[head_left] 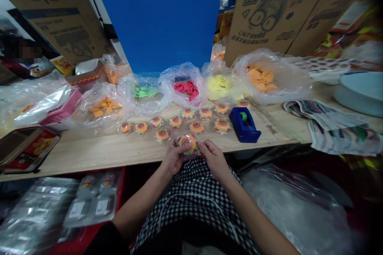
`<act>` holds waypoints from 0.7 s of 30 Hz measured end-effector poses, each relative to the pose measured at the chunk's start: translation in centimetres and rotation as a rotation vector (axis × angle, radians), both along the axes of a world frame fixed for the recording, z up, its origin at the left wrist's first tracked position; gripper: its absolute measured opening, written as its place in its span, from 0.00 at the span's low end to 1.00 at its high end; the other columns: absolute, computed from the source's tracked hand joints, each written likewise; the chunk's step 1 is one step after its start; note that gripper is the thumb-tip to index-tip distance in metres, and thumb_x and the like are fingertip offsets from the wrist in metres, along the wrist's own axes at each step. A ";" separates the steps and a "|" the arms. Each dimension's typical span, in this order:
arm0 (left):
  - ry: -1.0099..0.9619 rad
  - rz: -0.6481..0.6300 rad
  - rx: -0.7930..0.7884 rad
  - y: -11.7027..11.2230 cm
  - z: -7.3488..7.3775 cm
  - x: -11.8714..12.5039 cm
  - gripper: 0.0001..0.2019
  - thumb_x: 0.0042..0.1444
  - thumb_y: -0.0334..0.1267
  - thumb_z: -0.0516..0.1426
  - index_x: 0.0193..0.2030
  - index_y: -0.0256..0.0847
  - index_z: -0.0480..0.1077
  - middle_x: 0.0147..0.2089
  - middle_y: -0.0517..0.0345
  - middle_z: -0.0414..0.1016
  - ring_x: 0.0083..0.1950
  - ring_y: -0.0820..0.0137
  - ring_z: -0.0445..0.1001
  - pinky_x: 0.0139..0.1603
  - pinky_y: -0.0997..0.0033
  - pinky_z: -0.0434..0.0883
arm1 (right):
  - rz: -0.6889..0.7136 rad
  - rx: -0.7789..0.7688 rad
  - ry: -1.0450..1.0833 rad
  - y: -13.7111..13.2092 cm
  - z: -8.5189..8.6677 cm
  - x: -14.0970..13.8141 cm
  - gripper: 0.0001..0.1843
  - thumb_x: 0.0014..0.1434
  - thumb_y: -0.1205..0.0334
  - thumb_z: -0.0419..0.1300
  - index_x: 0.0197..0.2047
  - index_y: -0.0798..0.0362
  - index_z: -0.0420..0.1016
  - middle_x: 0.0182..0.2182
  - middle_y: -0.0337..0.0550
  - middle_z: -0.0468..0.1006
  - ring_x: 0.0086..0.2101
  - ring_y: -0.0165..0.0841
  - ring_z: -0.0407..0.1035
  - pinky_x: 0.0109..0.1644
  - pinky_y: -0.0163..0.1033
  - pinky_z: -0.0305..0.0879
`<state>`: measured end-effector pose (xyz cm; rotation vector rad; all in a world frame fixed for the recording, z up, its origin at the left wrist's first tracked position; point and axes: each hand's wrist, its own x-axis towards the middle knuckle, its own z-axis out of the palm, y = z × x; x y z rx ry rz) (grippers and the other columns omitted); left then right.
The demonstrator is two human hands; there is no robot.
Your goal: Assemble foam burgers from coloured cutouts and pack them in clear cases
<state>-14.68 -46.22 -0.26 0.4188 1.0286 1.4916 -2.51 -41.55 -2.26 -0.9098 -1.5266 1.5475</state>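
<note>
My left hand (172, 158) and my right hand (213, 157) both pinch one small clear pack of coloured paper flowers (188, 143) with an orange top, held at the near edge of the wooden table (104, 149). Fingers of both hands curl round its sides. Just beyond it lie several finished packs (176, 122) in two rough rows. A blue tape dispenser (244, 125) stands to the right of those rows, a short way from my right hand.
Open plastic bags along the back hold orange (105, 105), green (145, 92), red (187, 89), yellow (220, 85) and orange (261, 76) paper shapes. Cardboard boxes (271, 6) stand behind. Printed sheets (335, 125) and a pale basin (360, 91) lie right; empty clear cases (92, 203) sit below left.
</note>
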 end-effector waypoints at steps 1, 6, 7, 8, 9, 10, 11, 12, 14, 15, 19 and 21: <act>-0.011 0.002 0.005 0.0 0.0 0.1 0.20 0.37 0.33 0.64 0.40 0.39 0.65 0.35 0.59 0.73 0.32 0.68 0.74 0.33 0.65 0.73 | -0.014 0.003 0.016 0.0 0.1 0.0 0.18 0.54 0.47 0.50 0.22 0.51 0.57 0.18 0.32 0.54 0.21 0.27 0.50 0.24 0.33 0.49; -0.059 0.053 0.052 -0.1 0.0 0.7 0.20 0.37 0.31 0.64 0.40 0.39 0.66 0.35 0.60 0.73 0.32 0.71 0.73 0.34 0.68 0.72 | -0.034 0.001 0.071 0.2 0.2 0.0 0.16 0.55 0.48 0.51 0.24 0.51 0.61 0.18 0.33 0.56 0.21 0.27 0.51 0.25 0.33 0.51; -0.060 0.060 0.054 0.0 0.0 0.7 0.20 0.37 0.31 0.64 0.40 0.39 0.67 0.35 0.61 0.73 0.33 0.71 0.73 0.35 0.68 0.72 | -0.018 0.001 0.067 0.3 0.1 0.1 0.16 0.54 0.48 0.51 0.24 0.51 0.61 0.18 0.33 0.57 0.21 0.27 0.52 0.25 0.33 0.51; -0.059 0.063 0.053 0.0 0.1 0.8 0.20 0.37 0.31 0.64 0.40 0.39 0.67 0.35 0.61 0.73 0.33 0.72 0.73 0.36 0.68 0.72 | 0.006 0.004 0.055 0.5 0.1 0.2 0.17 0.54 0.47 0.51 0.24 0.51 0.61 0.18 0.33 0.57 0.21 0.27 0.52 0.25 0.33 0.51; -0.059 0.064 0.049 0.1 0.1 0.8 0.20 0.36 0.31 0.64 0.40 0.39 0.67 0.35 0.61 0.73 0.33 0.72 0.73 0.37 0.68 0.72 | 0.034 0.010 0.039 0.6 0.1 0.4 0.17 0.54 0.47 0.51 0.24 0.51 0.60 0.18 0.33 0.57 0.21 0.27 0.52 0.25 0.33 0.52; -0.058 0.063 0.046 0.1 0.2 0.8 0.21 0.36 0.31 0.64 0.39 0.40 0.67 0.35 0.62 0.73 0.34 0.72 0.73 0.38 0.68 0.72 | 0.060 0.013 0.027 0.8 0.1 0.7 0.18 0.54 0.46 0.50 0.23 0.51 0.60 0.18 0.33 0.57 0.21 0.27 0.53 0.25 0.34 0.52; -0.055 0.059 0.045 0.2 0.3 0.8 0.21 0.35 0.30 0.64 0.39 0.40 0.67 0.35 0.61 0.73 0.34 0.71 0.73 0.39 0.67 0.71 | 0.079 0.013 0.023 0.9 0.1 0.9 0.19 0.55 0.46 0.49 0.23 0.51 0.59 0.18 0.33 0.58 0.22 0.28 0.53 0.26 0.34 0.53; -0.047 0.055 0.049 0.3 0.4 0.8 0.21 0.35 0.31 0.65 0.40 0.39 0.67 0.35 0.61 0.73 0.35 0.71 0.73 0.40 0.67 0.71 | 0.082 0.006 0.028 1.0 0.2 1.1 0.19 0.56 0.46 0.48 0.22 0.51 0.59 0.18 0.34 0.58 0.22 0.28 0.54 0.26 0.34 0.54; -0.008 0.033 0.060 0.5 0.6 0.7 0.22 0.35 0.32 0.65 0.41 0.39 0.67 0.36 0.59 0.73 0.35 0.70 0.73 0.40 0.66 0.71 | 0.041 -0.026 0.052 1.3 0.3 1.7 0.20 0.57 0.46 0.46 0.23 0.51 0.59 0.18 0.35 0.59 0.22 0.28 0.55 0.26 0.35 0.55; 0.031 0.011 0.062 0.6 0.7 0.6 0.22 0.36 0.33 0.64 0.42 0.38 0.67 0.37 0.58 0.73 0.35 0.69 0.73 0.39 0.65 0.70 | 0.006 -0.042 0.063 1.5 0.3 1.9 0.19 0.57 0.46 0.46 0.23 0.51 0.60 0.18 0.35 0.60 0.21 0.28 0.55 0.26 0.35 0.55; 0.341 -0.084 0.067 0.9 0.8 0.4 0.24 0.35 0.35 0.65 0.42 0.36 0.66 0.37 0.55 0.73 0.36 0.67 0.72 0.38 0.65 0.69 | -0.115 0.014 0.006 2.6 0.2 3.0 0.16 0.55 0.46 0.48 0.29 0.50 0.61 0.23 0.36 0.63 0.24 0.29 0.57 0.27 0.35 0.56; 0.527 -0.147 0.073 1.1 0.9 0.3 0.27 0.31 0.34 0.66 0.42 0.35 0.66 0.39 0.54 0.72 0.39 0.66 0.71 0.41 0.65 0.68 | -0.139 0.154 -0.093 3.2 0.5 3.4 0.15 0.54 0.47 0.51 0.34 0.50 0.63 0.28 0.38 0.65 0.29 0.31 0.60 0.31 0.36 0.58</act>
